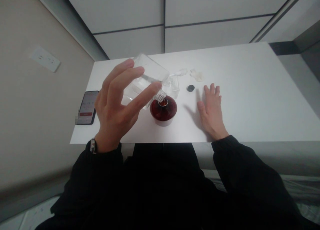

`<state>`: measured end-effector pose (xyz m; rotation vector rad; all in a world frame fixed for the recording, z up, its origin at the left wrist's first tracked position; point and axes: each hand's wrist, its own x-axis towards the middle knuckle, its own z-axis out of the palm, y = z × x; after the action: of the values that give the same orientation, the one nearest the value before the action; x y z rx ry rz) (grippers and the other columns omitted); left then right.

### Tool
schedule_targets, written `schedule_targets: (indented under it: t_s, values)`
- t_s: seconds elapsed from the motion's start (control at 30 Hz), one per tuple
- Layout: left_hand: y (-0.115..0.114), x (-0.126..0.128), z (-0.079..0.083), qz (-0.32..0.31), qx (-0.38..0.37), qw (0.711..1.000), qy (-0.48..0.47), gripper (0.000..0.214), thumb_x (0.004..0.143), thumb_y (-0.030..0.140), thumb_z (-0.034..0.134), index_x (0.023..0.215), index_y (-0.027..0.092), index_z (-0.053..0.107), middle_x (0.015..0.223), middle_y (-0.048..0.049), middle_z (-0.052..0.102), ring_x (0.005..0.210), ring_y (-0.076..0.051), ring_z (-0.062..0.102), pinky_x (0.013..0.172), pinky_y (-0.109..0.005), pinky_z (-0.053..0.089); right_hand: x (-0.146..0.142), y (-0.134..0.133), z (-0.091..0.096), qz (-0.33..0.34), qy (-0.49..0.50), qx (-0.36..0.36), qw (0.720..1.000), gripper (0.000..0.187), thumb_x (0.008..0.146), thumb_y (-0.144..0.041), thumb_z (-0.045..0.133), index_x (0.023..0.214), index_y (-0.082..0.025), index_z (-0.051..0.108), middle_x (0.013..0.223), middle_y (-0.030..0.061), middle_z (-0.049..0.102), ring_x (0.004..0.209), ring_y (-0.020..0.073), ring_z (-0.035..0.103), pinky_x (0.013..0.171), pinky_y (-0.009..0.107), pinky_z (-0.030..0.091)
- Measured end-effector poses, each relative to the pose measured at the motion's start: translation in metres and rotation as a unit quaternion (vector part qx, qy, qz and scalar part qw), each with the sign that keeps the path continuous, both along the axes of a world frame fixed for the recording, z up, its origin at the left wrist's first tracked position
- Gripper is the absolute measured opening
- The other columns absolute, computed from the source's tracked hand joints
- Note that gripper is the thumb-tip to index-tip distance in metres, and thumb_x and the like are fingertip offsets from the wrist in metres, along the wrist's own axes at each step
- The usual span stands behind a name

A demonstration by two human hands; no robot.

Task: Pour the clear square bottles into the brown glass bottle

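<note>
My left hand [117, 97] is closed around a clear square bottle [151, 68], tilted with its threaded neck pointing down to the right. Liquid shows inside it. The bottle's mouth is just above the round opening of a dark red, dome-topped container [163, 113] with a pale base. Whether the two touch I cannot tell. My right hand [212, 110] lies on the white table with fingers stretched out, holding nothing. Nearest to it is a small dark round cap [190, 88]. Behind the red container stands another clear container [172, 85], partly hidden by the bottle.
On the white table [250, 100], a phone [87, 107] with a lit screen lies at the left edge. A crumpled pale piece [196, 75] and a clear plastic item [180, 72] lie toward the back. A wall with a socket [46, 59] borders the left side.
</note>
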<state>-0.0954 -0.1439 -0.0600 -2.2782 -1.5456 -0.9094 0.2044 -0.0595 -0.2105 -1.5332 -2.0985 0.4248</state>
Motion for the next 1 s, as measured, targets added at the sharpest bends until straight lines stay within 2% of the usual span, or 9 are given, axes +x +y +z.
schedule_targets:
  t_s: [0.23,0.47,0.7,1.0]
  values:
    - [0.0,-0.0003,0.0018,0.008,-0.004,1.0,0.021,0.029,0.112,0.041,0.052,0.136,0.028,0.06,0.15,-0.0038,0.058,0.158,-0.031,0.045,0.134,-0.064,0.034,0.0004,-0.0005,-0.0001,0.004,0.003,0.002,1.0,0.088,0.104,-0.075,0.007,0.174,-0.023,0.013,0.183,0.018,0.013,0.17,0.0414,0.005,0.128,0.081,0.016]
    - [0.0012,0.002,0.0017,0.025,0.028,0.999,0.039,0.026,0.113,0.04,0.049,0.132,0.028,0.062,0.144,-0.0037,0.063,0.15,-0.028,0.054,0.13,-0.062,0.041,0.0002,-0.0004,0.0006,0.002,0.001,0.002,1.0,0.085,0.104,-0.074,0.009,0.173,-0.023,0.014,0.182,0.0181,0.014,0.17,0.0419,0.006,0.127,0.082,0.016]
    - [0.0023,0.0003,0.0005,0.018,0.015,0.999,0.028,0.027,0.113,0.043,0.048,0.132,0.029,0.062,0.145,-0.0023,0.062,0.151,-0.028,0.053,0.132,-0.064,0.038,-0.0007,-0.001,0.0043,-0.003,0.0,-0.01,1.0,0.091,0.103,-0.076,0.008,0.172,-0.018,0.019,0.182,0.0207,0.015,0.17,0.0411,0.005,0.128,0.079,0.017]
    - [0.0022,-0.0021,-0.0022,0.008,-0.006,1.0,0.007,0.029,0.113,0.043,0.049,0.138,0.033,0.059,0.15,-0.0002,0.058,0.159,-0.029,0.044,0.136,-0.064,0.031,0.0005,-0.0008,0.0039,0.005,-0.003,-0.011,1.0,0.085,0.105,-0.072,0.009,0.173,-0.021,0.015,0.183,0.0191,0.012,0.17,0.0414,0.004,0.128,0.08,0.016]
